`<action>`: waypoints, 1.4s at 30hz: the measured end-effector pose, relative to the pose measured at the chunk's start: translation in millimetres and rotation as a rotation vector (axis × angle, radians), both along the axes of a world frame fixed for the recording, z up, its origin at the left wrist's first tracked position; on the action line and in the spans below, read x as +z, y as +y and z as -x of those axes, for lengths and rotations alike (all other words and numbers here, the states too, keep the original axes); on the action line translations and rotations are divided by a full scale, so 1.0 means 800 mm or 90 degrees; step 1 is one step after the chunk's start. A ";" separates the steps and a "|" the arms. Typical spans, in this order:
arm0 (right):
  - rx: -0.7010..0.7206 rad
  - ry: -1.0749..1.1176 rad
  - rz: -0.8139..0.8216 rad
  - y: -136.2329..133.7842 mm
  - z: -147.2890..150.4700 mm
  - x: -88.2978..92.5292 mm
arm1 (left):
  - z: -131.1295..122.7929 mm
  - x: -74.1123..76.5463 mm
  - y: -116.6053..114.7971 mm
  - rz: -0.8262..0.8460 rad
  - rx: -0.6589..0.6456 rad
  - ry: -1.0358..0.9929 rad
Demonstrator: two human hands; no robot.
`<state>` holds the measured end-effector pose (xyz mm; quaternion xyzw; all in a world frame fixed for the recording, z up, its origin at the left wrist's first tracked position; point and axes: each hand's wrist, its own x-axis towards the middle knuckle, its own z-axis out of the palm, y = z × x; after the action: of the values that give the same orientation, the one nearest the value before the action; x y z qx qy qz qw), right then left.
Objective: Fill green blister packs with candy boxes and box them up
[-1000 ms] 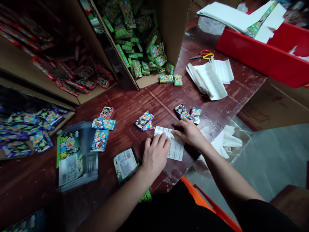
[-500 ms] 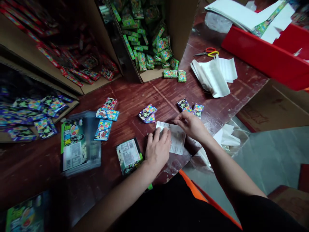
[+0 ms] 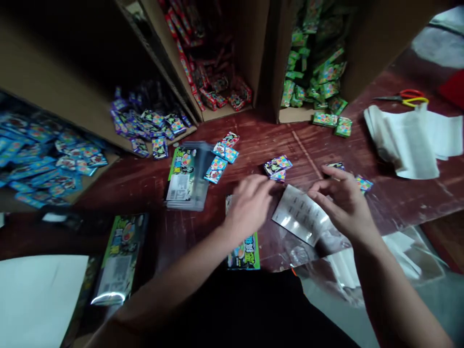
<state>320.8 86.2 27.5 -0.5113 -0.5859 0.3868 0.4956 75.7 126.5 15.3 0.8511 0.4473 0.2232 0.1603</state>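
A white sticker sheet lies tilted on the dark red table near its front edge. My right hand hovers over the sheet's right end with thumb and fingers curved and apart; I see nothing between them. My left hand is just left of the sheet, smeared by motion, above a green packet. Small purple candy packs lie just beyond my left hand. More small packs peek out behind my right hand.
Open cardboard boxes at the back hold blue, purple, red and green packs. A clear case, white papers and scissors lie on the table. A plastic bag hangs at the front edge.
The view has swung left, showing more boxes. My left hand has come off the sticker sheet and moved left. My right hand has lifted above the sheet, which now lies more tilted.
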 end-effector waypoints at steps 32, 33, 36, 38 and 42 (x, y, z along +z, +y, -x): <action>0.231 -0.395 -0.113 0.033 0.163 -0.015 | 0.117 0.006 0.004 0.629 0.035 -0.478; 0.251 -0.377 -0.102 0.033 0.163 -0.014 | 0.120 0.007 0.004 0.625 0.024 -0.474; 0.229 -0.280 -0.076 0.027 0.157 -0.011 | 0.142 0.013 0.006 0.574 0.044 -0.457; 0.113 -0.161 -0.057 0.015 0.152 -0.011 | 0.165 0.018 0.007 0.489 0.143 -0.506; -0.004 0.081 0.047 -0.011 0.161 -0.022 | 0.190 0.018 -0.013 0.347 0.334 -0.722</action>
<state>192.1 77.3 10.2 -0.5052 -0.5368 0.4387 0.5140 -76.0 115.7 29.5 0.3954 0.5259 0.5454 0.5193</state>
